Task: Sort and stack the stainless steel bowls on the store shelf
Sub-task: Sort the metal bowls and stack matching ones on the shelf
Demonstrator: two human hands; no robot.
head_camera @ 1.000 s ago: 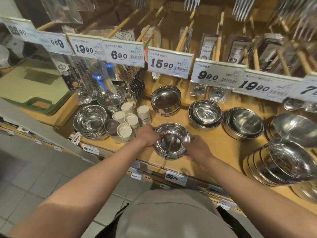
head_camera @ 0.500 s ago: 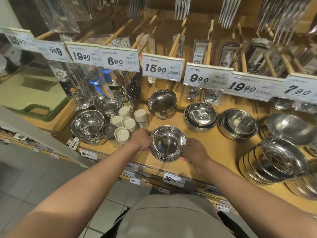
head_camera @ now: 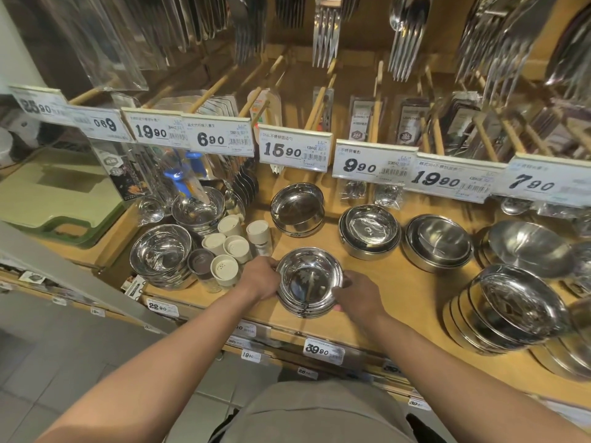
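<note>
A small stack of shiny steel bowls (head_camera: 307, 281) sits near the front edge of the wooden shelf (head_camera: 399, 292). My left hand (head_camera: 260, 276) grips its left rim and my right hand (head_camera: 358, 295) grips its right side. Other bowl stacks stand around: one behind at centre (head_camera: 297, 207), two to the right (head_camera: 371, 230) (head_camera: 438, 241), a leaning row at far right (head_camera: 508, 310), and two on the left (head_camera: 161, 254) (head_camera: 200, 207).
White and brown shaker jars (head_camera: 225, 251) crowd just left of my left hand. Price tags (head_camera: 292, 148) hang on a rail above the bowls, with forks and spoons (head_camera: 326, 30) on pegs higher up. A green cutting board (head_camera: 51, 193) lies far left.
Both hands stay on the same front stack, which holds its place on the shelf. The view has tilted up a little, showing more hanging cutlery.
</note>
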